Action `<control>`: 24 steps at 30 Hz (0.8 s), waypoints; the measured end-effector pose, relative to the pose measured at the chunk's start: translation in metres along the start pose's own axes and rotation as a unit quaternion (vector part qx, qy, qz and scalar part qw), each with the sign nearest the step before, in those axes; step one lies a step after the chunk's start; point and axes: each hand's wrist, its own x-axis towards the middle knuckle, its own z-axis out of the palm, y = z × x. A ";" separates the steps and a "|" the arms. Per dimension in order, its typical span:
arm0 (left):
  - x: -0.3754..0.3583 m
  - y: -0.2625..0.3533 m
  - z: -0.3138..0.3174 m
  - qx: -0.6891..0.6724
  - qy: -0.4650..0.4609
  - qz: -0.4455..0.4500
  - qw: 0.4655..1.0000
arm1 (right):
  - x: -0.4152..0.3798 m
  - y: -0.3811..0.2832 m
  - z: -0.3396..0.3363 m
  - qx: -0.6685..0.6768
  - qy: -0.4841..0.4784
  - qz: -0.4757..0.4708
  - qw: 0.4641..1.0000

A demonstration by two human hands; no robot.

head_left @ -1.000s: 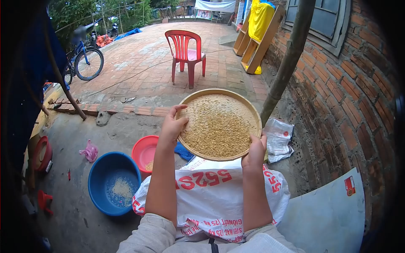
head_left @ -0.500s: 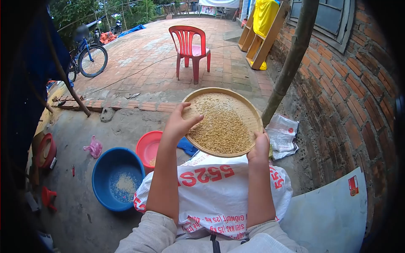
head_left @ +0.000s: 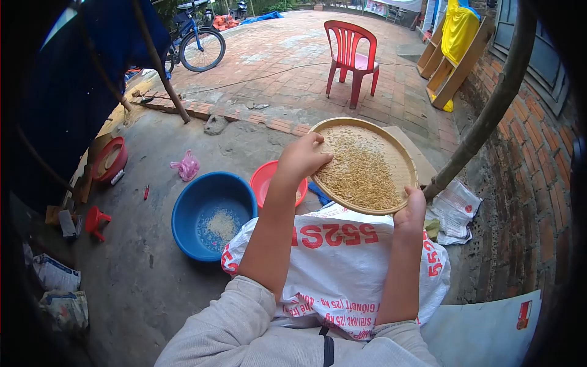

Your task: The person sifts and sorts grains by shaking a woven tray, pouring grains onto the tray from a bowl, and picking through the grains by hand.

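R hand (head_left: 411,209) has its grip closed on the near right rim of a round tray (head_left: 397,160) w/ grain (head_left: 361,174) in it, held up just past a white sack (head_left: 342,251). L hand (head_left: 304,158) is at the left edge, thumb & fingers a bit apart, tbh can't tell if that grip has hold. Blue tub (head_left: 188,211) on the floor (head_left: 147,263) to the left

Open-air yard, by all signs a home's. Brick house wall (head_left: 532,147) along the right, with a framed window (head_left: 539,64). Bare concrete floor (head_left: 140,275) in the foreground; beyond a low brick edging (head_left: 235,116), a brick-paved courtyard (head_left: 275,52). Everyday household goods about: bicycle (head_left: 197,40), red plastic chair (head_left: 358,62), blue basin (head_left: 188,211) on the ground. Dark blue tarp (head_left: 67,116) hangs left; rough wooden pole (head_left: 486,119) leans right.
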 end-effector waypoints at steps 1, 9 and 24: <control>0.000 -0.003 0.000 -0.003 0.001 -0.004 1.000 | -0.011 -0.002 0.011 -0.005 -0.001 0.002 1.000; 0.006 -0.008 -0.012 -0.027 0.035 -0.028 0.999 | -0.048 -0.001 0.048 -0.047 0.037 -0.067 0.996; -0.005 0.008 -0.012 0.020 0.029 -0.004 0.999 | -0.023 -0.015 0.016 -0.019 -0.010 -0.008 1.000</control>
